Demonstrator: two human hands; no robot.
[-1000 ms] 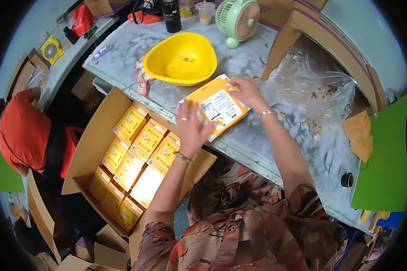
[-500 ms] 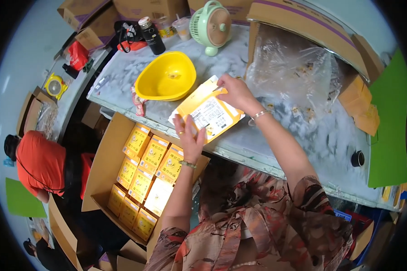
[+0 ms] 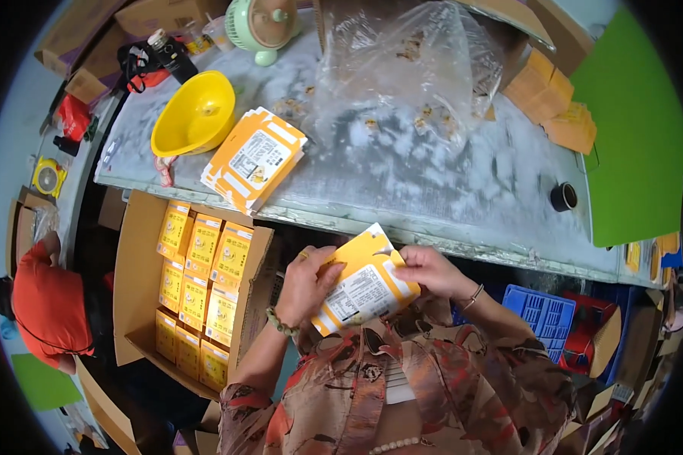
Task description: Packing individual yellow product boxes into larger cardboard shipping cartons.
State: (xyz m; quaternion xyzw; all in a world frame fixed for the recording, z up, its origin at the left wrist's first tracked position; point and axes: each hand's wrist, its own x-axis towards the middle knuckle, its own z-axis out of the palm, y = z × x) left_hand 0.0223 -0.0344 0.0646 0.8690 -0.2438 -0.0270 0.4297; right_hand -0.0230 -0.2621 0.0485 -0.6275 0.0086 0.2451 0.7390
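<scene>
Left hand [image 3: 305,284] and right hand [image 3: 426,269] grip a flat yellow carton [image 3: 363,282] below the mottled grey worktable [image 3: 463,174], which bears a carton stack [image 3: 254,159], yellow funnel [image 3: 195,114] and plastic bag [image 3: 410,68]; open box [image 3: 140,250] on the floor.

- Short-sleeved blouse [image 3: 402,394], patterned in red, brown and cream swirls
- Green bead bracelet [image 3: 281,324] on left wrist
- Thin bangle [image 3: 474,296] on right wrist

The marbled table [image 3: 432,178] bears a yellow funnel [image 3: 193,114], carton stack [image 3: 254,159], plastic bag [image 3: 410,72] and perhaps a fan [image 3: 264,26].
</scene>
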